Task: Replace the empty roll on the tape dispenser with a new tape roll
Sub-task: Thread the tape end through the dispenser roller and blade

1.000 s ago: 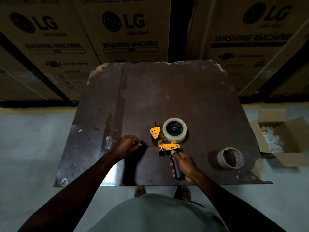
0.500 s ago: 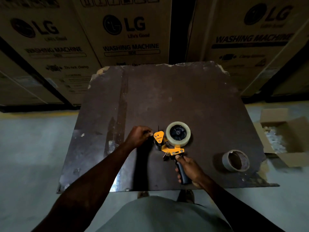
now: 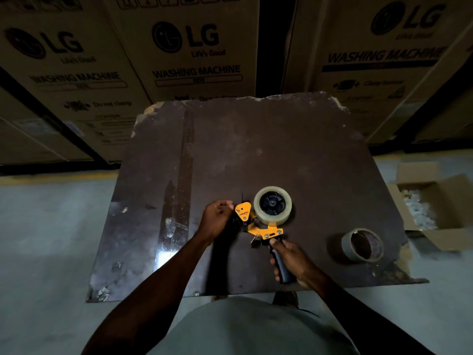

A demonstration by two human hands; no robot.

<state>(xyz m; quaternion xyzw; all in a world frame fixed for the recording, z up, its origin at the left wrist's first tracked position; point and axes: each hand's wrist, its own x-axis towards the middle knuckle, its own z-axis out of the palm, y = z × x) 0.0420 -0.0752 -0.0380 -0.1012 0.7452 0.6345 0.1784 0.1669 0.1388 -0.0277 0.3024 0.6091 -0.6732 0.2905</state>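
An orange tape dispenser (image 3: 265,230) lies on the dark worn table (image 3: 281,149), with a full clear tape roll (image 3: 272,205) seated on its black hub. My right hand (image 3: 290,256) is closed around the dispenser's dark handle. My left hand (image 3: 216,217) is at the dispenser's front end, next to the orange triangular guard, with fingertips pinched together; whether they hold the tape's end I cannot tell. The empty cardboard roll (image 3: 362,244) lies on the table to the right, apart from both hands.
Tall washing machine cartons (image 3: 194,47) stand right behind the table. An open cardboard box (image 3: 435,201) with white filling sits on the grey floor at the right. The table's front right corner is chipped and ragged.
My left hand has moved right from the bare table to the dispenser's front end. My right hand has stayed on the handle.
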